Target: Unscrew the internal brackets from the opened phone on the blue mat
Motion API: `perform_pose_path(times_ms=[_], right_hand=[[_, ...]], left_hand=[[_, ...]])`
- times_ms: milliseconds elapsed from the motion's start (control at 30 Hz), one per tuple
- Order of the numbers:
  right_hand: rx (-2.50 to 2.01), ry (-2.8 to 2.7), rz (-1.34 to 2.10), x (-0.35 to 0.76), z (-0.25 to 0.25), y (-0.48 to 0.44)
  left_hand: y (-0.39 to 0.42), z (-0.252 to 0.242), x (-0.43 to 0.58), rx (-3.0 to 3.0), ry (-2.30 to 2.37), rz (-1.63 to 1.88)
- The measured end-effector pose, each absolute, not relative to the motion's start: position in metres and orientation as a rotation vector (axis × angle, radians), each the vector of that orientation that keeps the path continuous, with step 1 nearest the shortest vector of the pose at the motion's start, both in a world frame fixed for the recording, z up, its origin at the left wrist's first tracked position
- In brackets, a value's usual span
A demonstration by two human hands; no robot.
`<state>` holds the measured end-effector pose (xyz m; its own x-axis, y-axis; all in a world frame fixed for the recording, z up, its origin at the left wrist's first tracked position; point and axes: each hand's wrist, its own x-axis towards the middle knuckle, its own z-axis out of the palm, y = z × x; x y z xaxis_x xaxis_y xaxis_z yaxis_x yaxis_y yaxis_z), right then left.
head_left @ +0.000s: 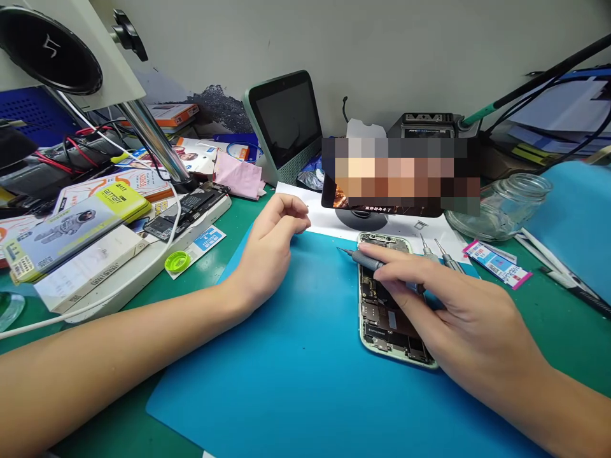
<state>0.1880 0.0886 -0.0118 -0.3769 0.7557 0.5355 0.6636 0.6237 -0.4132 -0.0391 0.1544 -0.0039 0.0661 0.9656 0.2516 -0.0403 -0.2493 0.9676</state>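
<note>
My right hand [458,312] grips a precision screwdriver [366,259] with a grey knurled handle. It is held nearly level, its thin tip pointing left past the phone's edge and above the blue mat [305,381]. Beneath that hand lies an opened phone [379,312] with a pale green frame, its inner parts bare; the hand hides its right side. My left hand [270,254] is over the mat's far left edge, fingers curled and thumb near the index finger. Whether anything small is between those fingertips, I cannot make out.
Two more screwdrivers [446,254] lie beyond the phone. A propped, partly blurred screen [382,184], a glass jar [501,207] and a smart display [286,121] stand behind. At left are a microscope stand [160,143], battery boxes [81,226] and another opened phone [186,213]. Tweezers [563,270] lie at right.
</note>
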Motion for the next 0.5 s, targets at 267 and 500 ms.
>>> perform_pose_path(times_ms=[267,500], right_hand=[[-1.086,-2.212,0.117,0.1882,-0.0111,0.0905],[-1.100,-2.198,0.126,0.1887,-0.0107,0.0890]], left_hand=[[0.1517,0.0001,-0.0389,1.459,1.025,1.331],[0.1518,-0.0008,-0.0393,1.545,1.045,1.289]])
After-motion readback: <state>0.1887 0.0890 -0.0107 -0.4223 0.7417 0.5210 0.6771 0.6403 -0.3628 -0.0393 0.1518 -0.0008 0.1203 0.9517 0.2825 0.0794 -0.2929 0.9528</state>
